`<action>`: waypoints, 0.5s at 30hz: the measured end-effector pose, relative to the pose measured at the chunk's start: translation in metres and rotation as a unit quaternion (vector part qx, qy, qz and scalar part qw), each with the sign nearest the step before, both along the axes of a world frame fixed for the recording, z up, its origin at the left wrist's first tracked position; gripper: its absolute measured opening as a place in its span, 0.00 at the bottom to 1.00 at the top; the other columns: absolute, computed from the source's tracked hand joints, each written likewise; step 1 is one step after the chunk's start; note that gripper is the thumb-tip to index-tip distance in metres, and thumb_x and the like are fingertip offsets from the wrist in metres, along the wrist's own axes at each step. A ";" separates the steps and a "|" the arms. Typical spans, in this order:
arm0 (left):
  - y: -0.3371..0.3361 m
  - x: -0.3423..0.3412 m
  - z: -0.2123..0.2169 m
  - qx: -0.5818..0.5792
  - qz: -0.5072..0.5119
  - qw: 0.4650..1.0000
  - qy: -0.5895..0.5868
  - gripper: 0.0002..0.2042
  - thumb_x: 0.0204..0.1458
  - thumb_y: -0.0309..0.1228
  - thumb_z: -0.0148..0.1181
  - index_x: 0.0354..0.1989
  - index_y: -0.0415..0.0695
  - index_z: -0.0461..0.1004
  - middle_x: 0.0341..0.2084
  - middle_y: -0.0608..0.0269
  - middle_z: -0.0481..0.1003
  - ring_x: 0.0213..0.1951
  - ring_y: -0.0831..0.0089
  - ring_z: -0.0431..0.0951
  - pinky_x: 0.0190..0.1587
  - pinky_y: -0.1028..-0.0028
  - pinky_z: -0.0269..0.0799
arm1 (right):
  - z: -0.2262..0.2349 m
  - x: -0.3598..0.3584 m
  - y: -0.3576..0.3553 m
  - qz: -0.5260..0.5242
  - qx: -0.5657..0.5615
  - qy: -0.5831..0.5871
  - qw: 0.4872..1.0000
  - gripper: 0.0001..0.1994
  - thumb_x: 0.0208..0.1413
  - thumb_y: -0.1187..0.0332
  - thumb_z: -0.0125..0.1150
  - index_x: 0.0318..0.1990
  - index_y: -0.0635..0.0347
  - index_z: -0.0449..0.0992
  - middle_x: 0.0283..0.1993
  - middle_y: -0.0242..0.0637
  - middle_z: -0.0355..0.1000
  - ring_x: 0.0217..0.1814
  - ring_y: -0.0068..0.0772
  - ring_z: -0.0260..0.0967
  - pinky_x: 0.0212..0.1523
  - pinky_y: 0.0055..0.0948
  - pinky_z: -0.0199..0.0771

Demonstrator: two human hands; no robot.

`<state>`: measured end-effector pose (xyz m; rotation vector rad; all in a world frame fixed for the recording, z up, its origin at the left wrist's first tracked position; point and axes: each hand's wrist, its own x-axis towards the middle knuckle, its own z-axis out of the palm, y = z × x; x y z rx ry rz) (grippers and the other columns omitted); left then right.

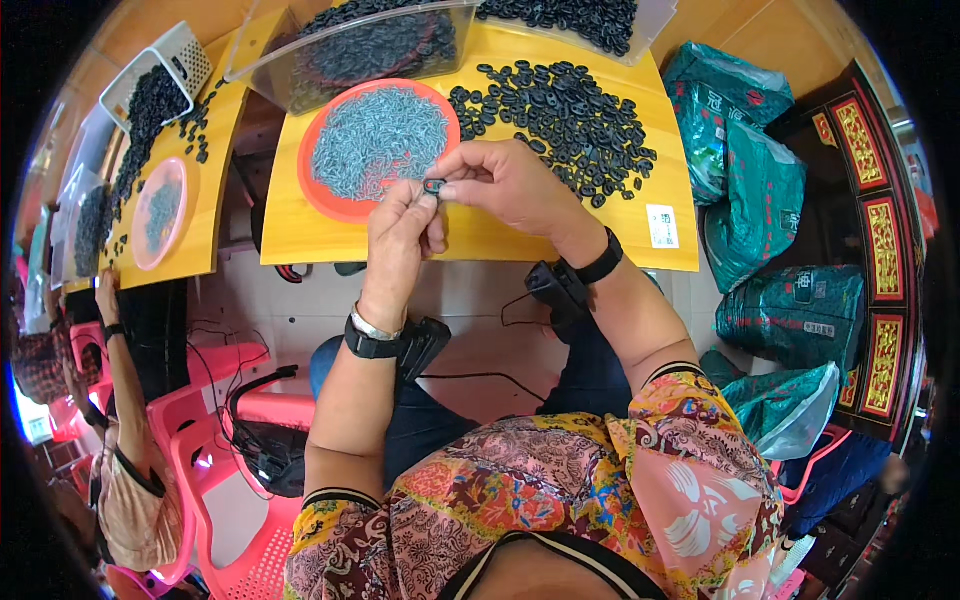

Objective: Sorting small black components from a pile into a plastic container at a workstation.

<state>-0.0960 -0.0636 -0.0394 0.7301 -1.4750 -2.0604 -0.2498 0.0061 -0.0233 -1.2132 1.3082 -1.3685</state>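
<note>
Small black ring point(434, 186): pinched between left hand point(400, 235) and right hand point(510, 185), both closed on it; above yellow table point(480, 240); orange plate point(345, 205) of grey pieces just beyond.

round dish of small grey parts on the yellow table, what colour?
Orange-red round shallow dish, seen best in the head view.

Both forearms come in from the six o'clock edge and point toward twelve o'clock. The left hand point(400, 235) is raised with its fingers curled and the thumb pressed to the fingertips. The right hand point(510, 185) lies at its two o'clock side, fingers bent toward nine o'clock, and the fingertips of both meet.
</note>
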 end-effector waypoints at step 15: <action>0.001 0.000 -0.001 -0.051 0.010 0.999 0.006 0.04 0.55 0.27 0.46 0.29 0.44 0.63 0.15 0.70 0.65 0.18 0.83 0.63 0.19 0.84 0.56 | 0.006 -0.003 0.001 -0.001 -0.011 -0.020 1.000 0.09 0.50 0.76 0.59 0.40 0.67 0.76 0.35 0.34 0.75 0.37 0.20 0.70 0.42 0.20 0.70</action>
